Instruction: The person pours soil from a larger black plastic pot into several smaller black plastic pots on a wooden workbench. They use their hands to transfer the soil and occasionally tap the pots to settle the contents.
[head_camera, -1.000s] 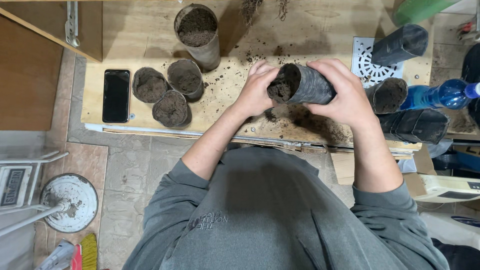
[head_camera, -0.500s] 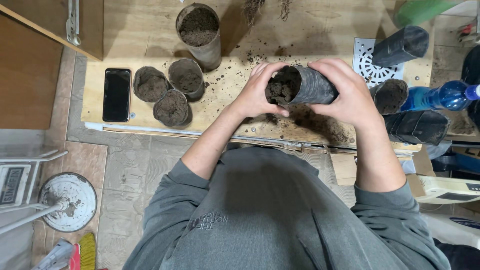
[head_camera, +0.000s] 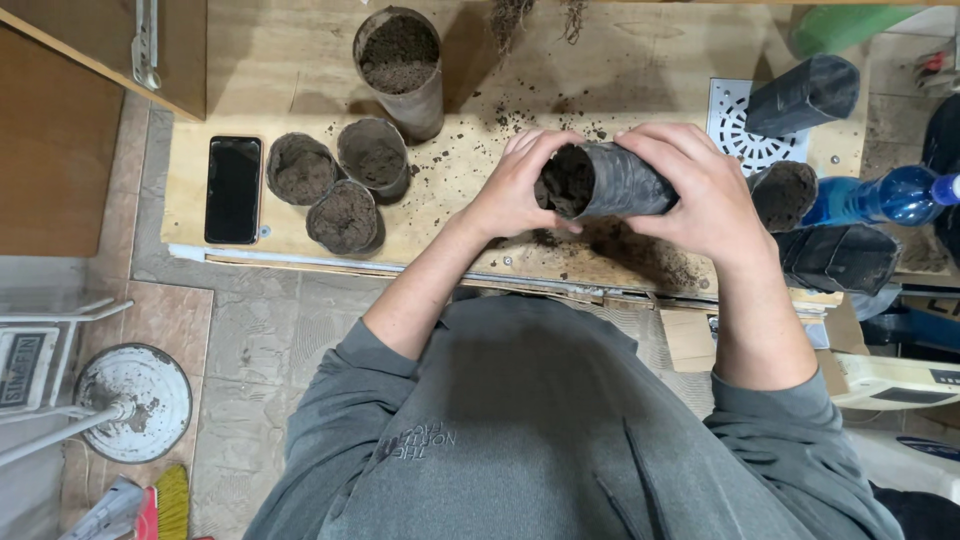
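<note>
Both hands were clamped on a black nursery bag (head_camera: 615, 180) half full of soil, held on its side just above the counter (head_camera: 480, 70), a plywood board dusted with spilled earth. The left hand (head_camera: 515, 190) cupped the bag's open mouth, fingers curled over the rim where the dark soil showed. The right hand (head_camera: 695, 185) wrapped around the bag's body from above, covering most of its closed end. The two hands sat close together, with only a short stretch of black plastic visible between them. Beneath the bag lay a loose pile of soil (head_camera: 640, 255) near the counter's front edge.

To the left stood three small filled bags (head_camera: 340, 185) clustered together and touching, with a taller filled bag (head_camera: 400, 65) behind them, near the counter's far side. A black smartphone (head_camera: 233, 190) lay flat just beside the cluster, near the counter's left end. To the right of the hands, another soil-filled bag (head_camera: 785, 195) lay on its side, partly over a white drain grate (head_camera: 735, 115), and an empty black bag (head_camera: 805, 95) lay tilted beyond it. A folded black bag (head_camera: 840, 258) rested at the right edge, and a blue spray bottle (head_camera: 880, 198) lay beside it. The person wore a grey sweatshirt (head_camera: 540, 430).
</note>
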